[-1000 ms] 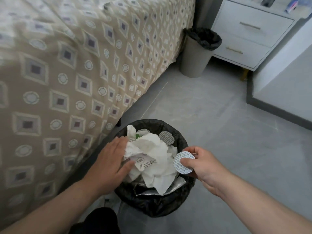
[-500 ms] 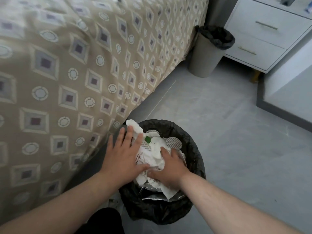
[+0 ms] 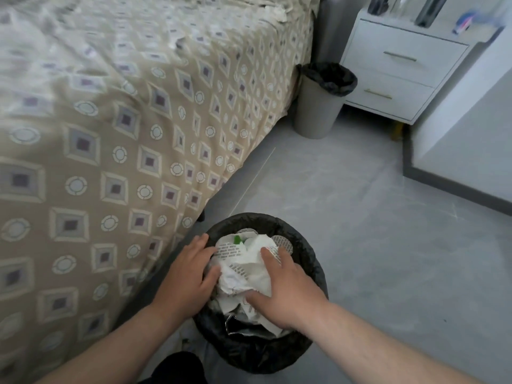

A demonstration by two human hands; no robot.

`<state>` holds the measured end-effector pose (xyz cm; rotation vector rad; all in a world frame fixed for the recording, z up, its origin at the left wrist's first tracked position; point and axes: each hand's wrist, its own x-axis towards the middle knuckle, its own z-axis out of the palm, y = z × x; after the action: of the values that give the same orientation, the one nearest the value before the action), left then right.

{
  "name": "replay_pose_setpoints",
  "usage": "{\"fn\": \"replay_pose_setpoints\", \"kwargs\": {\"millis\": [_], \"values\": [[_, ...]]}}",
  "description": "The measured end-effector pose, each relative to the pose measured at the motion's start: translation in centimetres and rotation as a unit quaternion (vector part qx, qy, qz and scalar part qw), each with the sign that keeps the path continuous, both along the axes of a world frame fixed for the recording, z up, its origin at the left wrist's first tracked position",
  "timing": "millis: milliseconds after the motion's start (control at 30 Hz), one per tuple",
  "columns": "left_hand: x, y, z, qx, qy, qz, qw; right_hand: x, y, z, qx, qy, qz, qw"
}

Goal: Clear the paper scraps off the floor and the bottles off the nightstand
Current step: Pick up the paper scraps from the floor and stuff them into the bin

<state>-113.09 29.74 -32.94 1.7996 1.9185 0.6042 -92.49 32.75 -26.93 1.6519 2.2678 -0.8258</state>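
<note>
The paper scraps (image 3: pixel 243 270) sit heaped in a black-lined bin (image 3: pixel 314 263) at the lower centre of the frame, on the floor (image 3: pixel 360 217) just beside the bed (image 3: pixel 110 134). Both hands lie flat on the heap. The left hand (image 3: pixel 188 275) rests on its left side and the right hand (image 3: pixel 285 292) on its right and near side. The fingers (image 3: pixel 267 254) are spread and fairly straight, pressing on the paper rather than curled round any piece.

The scraps look crumpled, thin and very light. They are soft enough to squash, but probably springy, so the pile may rise when the pressure comes off. Some printed round pieces among them look stiffer and could slide off the top. A broad, flat palm over the crown of the heap suits it better than a pinch. The loose liner gives no firm edge, so the bin's wall is the safer thing to brace against.

The nightstand (image 3: pixel 399 70) stands at the upper right, well apart from the hands, with a second bin (image 3: pixel 318 106) beside it. The bottles (image 3: pixel 426 9) on top of it show only as blurred dark shapes. What they are made of and how full they are cannot be told. A grip round the body, held upright, seems sensible.
</note>
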Motion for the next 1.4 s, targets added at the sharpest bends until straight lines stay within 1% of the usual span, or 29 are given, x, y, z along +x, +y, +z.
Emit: {"fn": "replay_pose_setpoints", "kwargs": {"millis": [100, 167, 267, 300, 400, 500, 567, 633, 700, 767, 933, 1000, 1067, 1133, 1200, 1267, 1333, 1400], "values": [[1.3, -0.7, 0.1, -0.001, -0.044, -0.030, 0.999, 1.2, -0.7, 0.7, 0.016, -0.012, 0.011, 1.000], [2.3, -1.5, 0.1, 0.000, -0.077, -0.041, 0.996, 1.8, -0.9, 0.6, 0.009, -0.021, 0.003, 1.000], [2.9, -2.6, -0.5, 0.017, -0.127, -0.017, 0.992, 2.9, -0.5, 0.1, -0.011, -0.035, -0.008, 0.999], [2.4, -2.9, -1.2, 0.012, -0.127, 0.002, 0.992, 3.2, -0.3, -0.2, -0.018, -0.042, -0.007, 0.999], [-0.5, -1.8, -5.4, -0.033, -0.061, 0.023, 0.997, 3.8, 0.2, -1.0, -0.020, -0.053, -0.006, 0.998], [-3.1, 1.5, -9.5, -0.116, 0.022, -0.013, 0.993, 4.3, 0.7, -1.5, -0.014, -0.053, -0.015, 0.998], [-3.8, 4.1, -11.5, -0.190, 0.094, -0.047, 0.976, 4.6, 0.6, -1.8, -0.013, -0.044, -0.022, 0.999], [-3.8, 6.4, -12.6, -0.245, 0.142, -0.089, 0.955, 4.8, 0.5, -2.1, -0.010, -0.035, -0.023, 0.999], [-3.8, 8.1, -13.2, -0.283, 0.156, -0.097, 0.941, 5.0, 0.3, -2.3, -0.017, -0.032, -0.033, 0.999], [-4.1, 8.9, -13.9, -0.300, 0.145, -0.083, 0.939, 5.2, 0.2, -2.3, -0.027, -0.025, -0.043, 0.998], [-4.2, 7.7, -14.7, -0.272, 0.113, -0.044, 0.955, 5.2, 0.4, -2.2, -0.043, -0.011, -0.054, 0.998], [-4.1, 6.8, -14.4, -0.277, 0.080, -0.016, 0.957, 5.1, 0.5, -2.1, -0.038, -0.008, -0.055, 0.998], [-4.1, 6.0, -13.7, -0.263, -0.002, 0.027, 0.965, 4.9, 0.4, -1.9, -0.032, -0.007, -0.056, 0.998], [-3.5, 5.5, -12.2, -0.218, -0.077, 0.072, 0.970, 4.9, 0.3, -1.8, -0.028, -0.001, -0.059, 0.998], [-2.5, 5.0, -9.5, -0.166, -0.131, 0.115, 0.971, 4.9, 0.3, -1.5, -0.023, 0.005, -0.057, 0.998], [-1.6, 4.6, -5.6, -0.107, -0.209, 0.170, 0.957, 4.9, 0.3, -0.7, -0.019, 0.005, -0.056, 0.998], [-1.0, 4.8, -1.2, -0.044, -0.285, 0.216, 0.933, 5.0, 0.3, 0.2, -0.015, 0.007, -0.055, 0.998], [-0.2, 5.4, 3.2, 0.017, -0.338, 0.224, 0.914, 5.2, 0.3, 1.2, -0.011, 0.013, -0.052, 0.999]]}}
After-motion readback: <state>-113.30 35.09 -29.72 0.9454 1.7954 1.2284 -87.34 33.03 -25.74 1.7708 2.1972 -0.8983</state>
